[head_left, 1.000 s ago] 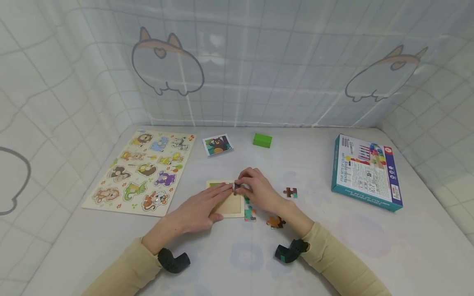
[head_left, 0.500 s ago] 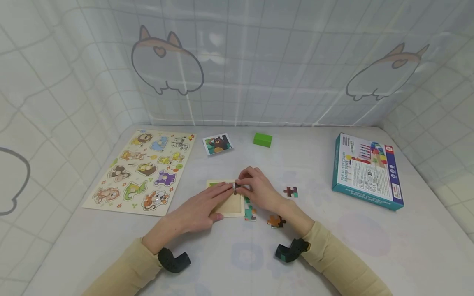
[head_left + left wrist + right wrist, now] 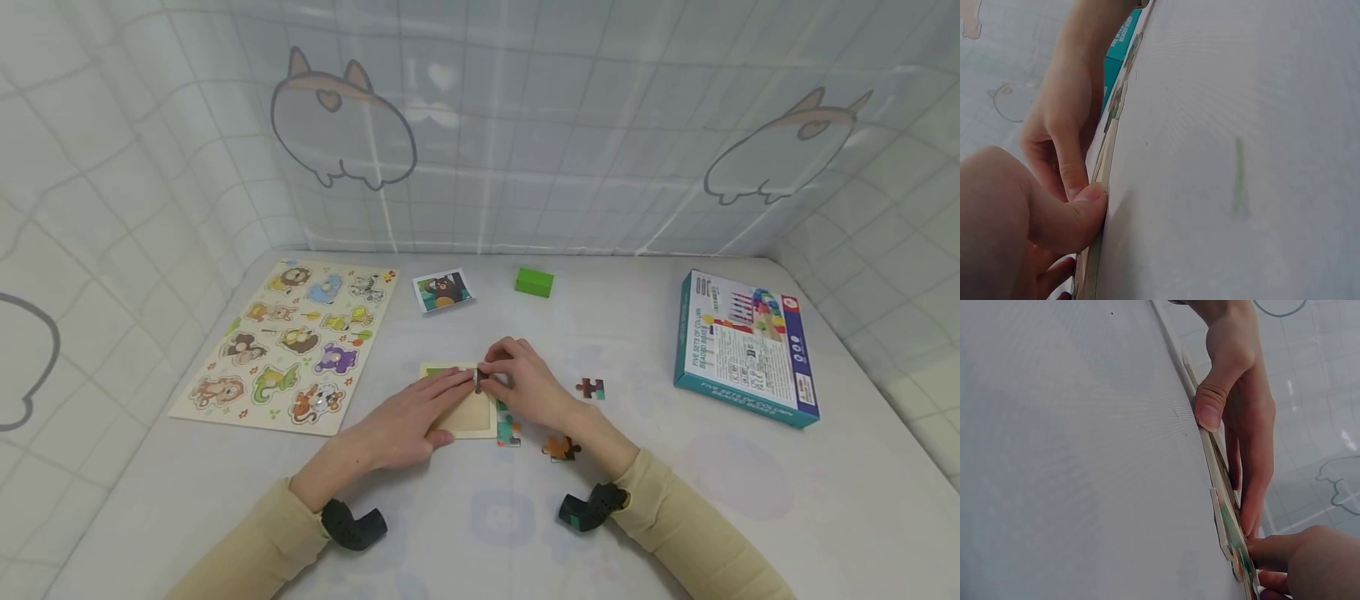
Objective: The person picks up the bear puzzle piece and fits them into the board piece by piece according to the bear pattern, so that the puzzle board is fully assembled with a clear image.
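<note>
In the head view a shallow wooden puzzle tray (image 3: 472,418) lies at the middle of the table, a green patch showing at its far left. My left hand (image 3: 397,427) lies over its left part, fingers straight; its thumb (image 3: 1088,200) rests at the near edge in the left wrist view. At the tray's far right corner, my right hand (image 3: 528,387) pinches a small dark jigsaw piece (image 3: 481,380), mostly hidden by fingers, with the left fingertips beside it. Teal jigsaw pieces (image 3: 509,430) lie along the tray's right side. An orange piece (image 3: 561,448) and a brown piece (image 3: 590,388) lie farther right.
An animal puzzle board (image 3: 288,350) lies at the left. Behind the tray are a bear picture card (image 3: 443,291) and a green block (image 3: 534,282). A teal-sided box (image 3: 746,346) stands at the right. A patterned curtain (image 3: 555,133) hangs behind the table.
</note>
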Demonstrator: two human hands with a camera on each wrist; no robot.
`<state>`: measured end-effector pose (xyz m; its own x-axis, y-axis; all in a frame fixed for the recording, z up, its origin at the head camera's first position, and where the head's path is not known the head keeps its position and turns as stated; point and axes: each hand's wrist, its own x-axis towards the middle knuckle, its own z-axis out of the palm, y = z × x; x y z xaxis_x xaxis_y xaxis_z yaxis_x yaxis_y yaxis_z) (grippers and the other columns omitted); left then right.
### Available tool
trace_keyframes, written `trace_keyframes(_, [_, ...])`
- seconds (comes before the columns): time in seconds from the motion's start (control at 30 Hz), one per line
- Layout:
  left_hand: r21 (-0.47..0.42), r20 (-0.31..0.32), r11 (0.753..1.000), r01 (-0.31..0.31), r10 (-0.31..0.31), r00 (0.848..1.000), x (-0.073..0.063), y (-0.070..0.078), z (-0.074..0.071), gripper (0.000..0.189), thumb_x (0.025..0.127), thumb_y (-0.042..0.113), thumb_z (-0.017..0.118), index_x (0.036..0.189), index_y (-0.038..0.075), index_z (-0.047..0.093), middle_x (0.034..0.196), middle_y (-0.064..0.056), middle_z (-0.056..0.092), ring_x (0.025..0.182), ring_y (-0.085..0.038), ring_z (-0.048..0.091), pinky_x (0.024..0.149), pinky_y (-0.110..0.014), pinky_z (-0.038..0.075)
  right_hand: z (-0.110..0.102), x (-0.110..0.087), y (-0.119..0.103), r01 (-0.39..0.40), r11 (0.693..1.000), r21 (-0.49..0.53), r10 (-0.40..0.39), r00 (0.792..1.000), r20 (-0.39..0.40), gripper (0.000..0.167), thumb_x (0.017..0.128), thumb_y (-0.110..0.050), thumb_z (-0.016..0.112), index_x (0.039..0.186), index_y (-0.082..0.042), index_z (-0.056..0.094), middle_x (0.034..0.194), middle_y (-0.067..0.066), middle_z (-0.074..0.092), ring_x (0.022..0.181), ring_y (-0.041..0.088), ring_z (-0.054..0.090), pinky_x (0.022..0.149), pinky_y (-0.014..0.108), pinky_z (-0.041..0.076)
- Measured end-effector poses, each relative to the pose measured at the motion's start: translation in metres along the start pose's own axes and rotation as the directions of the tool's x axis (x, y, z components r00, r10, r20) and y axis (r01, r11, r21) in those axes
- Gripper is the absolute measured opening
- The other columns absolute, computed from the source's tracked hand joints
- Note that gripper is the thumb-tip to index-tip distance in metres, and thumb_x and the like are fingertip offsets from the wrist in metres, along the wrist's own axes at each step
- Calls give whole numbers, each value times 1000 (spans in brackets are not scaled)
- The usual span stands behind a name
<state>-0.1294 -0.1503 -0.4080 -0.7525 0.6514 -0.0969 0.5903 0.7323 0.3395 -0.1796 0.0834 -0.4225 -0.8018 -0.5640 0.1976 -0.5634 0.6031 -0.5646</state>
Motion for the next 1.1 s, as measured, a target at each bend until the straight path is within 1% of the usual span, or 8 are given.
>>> trace_keyframes(0.2, [-34, 0, 999, 5, -5, 1000, 0, 0, 0, 73, 97, 25, 62, 159, 13, 27, 166, -1, 23, 155, -24, 16, 125, -46, 21, 2, 0, 0, 0, 1000, -7, 0, 1000, -18, 28, 94, -19, 71, 118, -4, 74, 120, 4, 59, 110, 20, 49, 94, 36, 50])
trace_keyframes(0.33, [-41, 3, 999, 7, -7, 1000, 0, -1, 0, 72, 97, 25, 62, 159, 13, 27, 166, -2, 23, 155, -24, 15, 125, -46, 20, 2, 1, -2, -1, 1000, 3, 2, 1000, -25, 27, 95, -18, 70, 117, -3, 74, 120, 6, 60, 109, 23, 51, 93, 38, 50])
trace_keyframes(0.43, [-47, 7, 999, 5, -5, 1000, 0, -1, 0, 72, 98, 25, 61, 159, 13, 26, 167, -2, 22, 155, -24, 14, 125, -46, 20, 0, 0, -1, -22, 1000, 16, 23, 999, -40, 28, 95, -20, 70, 118, -5, 74, 119, 6, 61, 110, 23, 54, 93, 39, 51])
trace_keyframes(0.57, [-55, 15, 998, 3, -2, 1000, 0, -1, 0, 71, 98, 27, 60, 159, 13, 26, 167, -1, 21, 155, -24, 14, 125, -45, 20, -10, -6, 4, -61, 996, 60, 64, 996, -63, 28, 95, -20, 70, 119, -5, 73, 118, 6, 64, 112, 25, 58, 95, 41, 53])
trace_keyframes(0.63, [-52, 15, 999, 1, 0, 1000, 0, -1, -1, 71, 99, 27, 60, 159, 13, 26, 167, -1, 21, 155, -24, 14, 125, -45, 20, -18, -11, 8, -71, 994, 84, 76, 995, -58, 27, 95, -19, 70, 118, -5, 73, 118, 7, 65, 112, 26, 59, 95, 43, 53])
trace_keyframes(0.8, [-38, 8, 999, -8, 8, 1000, -1, -1, 0, 71, 99, 27, 59, 159, 12, 25, 167, -2, 21, 155, -25, 14, 126, -44, 18, -30, -23, 15, -64, 992, 112, 67, 998, -22, 22, 95, -18, 70, 112, -5, 75, 115, 7, 66, 110, 26, 62, 93, 44, 55])
trace_keyframes(0.97, [-42, 9, 999, -5, 5, 1000, -1, -1, 0, 71, 99, 27, 59, 160, 13, 24, 167, -2, 20, 155, -24, 12, 126, -44, 18, -32, -33, 21, -49, 991, 121, 50, 999, -5, 19, 93, -19, 72, 108, -9, 76, 114, 4, 66, 109, 24, 61, 93, 42, 54])
trace_keyframes(1.1, [-53, 11, 999, 1, 0, 1000, -1, -2, 1, 71, 100, 28, 59, 160, 13, 24, 167, -2, 19, 155, -24, 11, 126, -44, 17, -30, -37, 25, -26, 993, 115, 26, 1000, 1, 20, 92, -20, 74, 109, -10, 76, 116, 1, 63, 110, 21, 57, 91, 39, 52])
